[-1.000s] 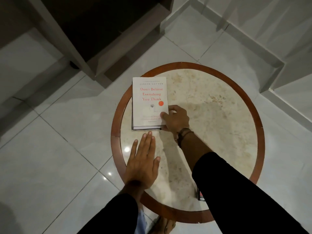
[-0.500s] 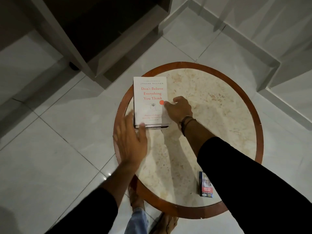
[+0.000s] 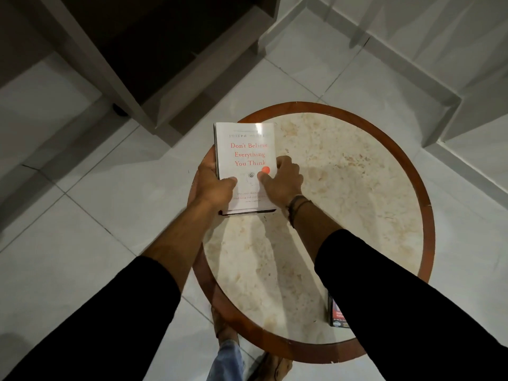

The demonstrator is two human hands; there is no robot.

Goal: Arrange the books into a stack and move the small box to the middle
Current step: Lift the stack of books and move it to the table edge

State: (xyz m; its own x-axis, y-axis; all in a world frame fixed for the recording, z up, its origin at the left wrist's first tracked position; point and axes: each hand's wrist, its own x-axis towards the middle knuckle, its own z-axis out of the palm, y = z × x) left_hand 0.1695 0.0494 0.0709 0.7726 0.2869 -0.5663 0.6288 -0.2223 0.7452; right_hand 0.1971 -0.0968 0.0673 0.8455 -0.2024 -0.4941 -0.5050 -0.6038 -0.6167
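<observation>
- Both hands are gripping the books (image 3: 245,160) from each side: left hand (image 3: 213,185) and right hand (image 3: 280,180), thumbs pressing on the cover.
- Stack's sitting at the table (image 3: 343,188) left edge.
- Box (image 3: 336,312) is lying near the front rim, half hidden by the right sleeve.

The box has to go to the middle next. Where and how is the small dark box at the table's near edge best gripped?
The small dark box with red print lies flat beside the right sleeve. Probably best: come from above and pinch its two long sides, though the sleeve hides one.

Home: tiled floor (image 3: 82,243), side table (image 3: 357,188)
</observation>
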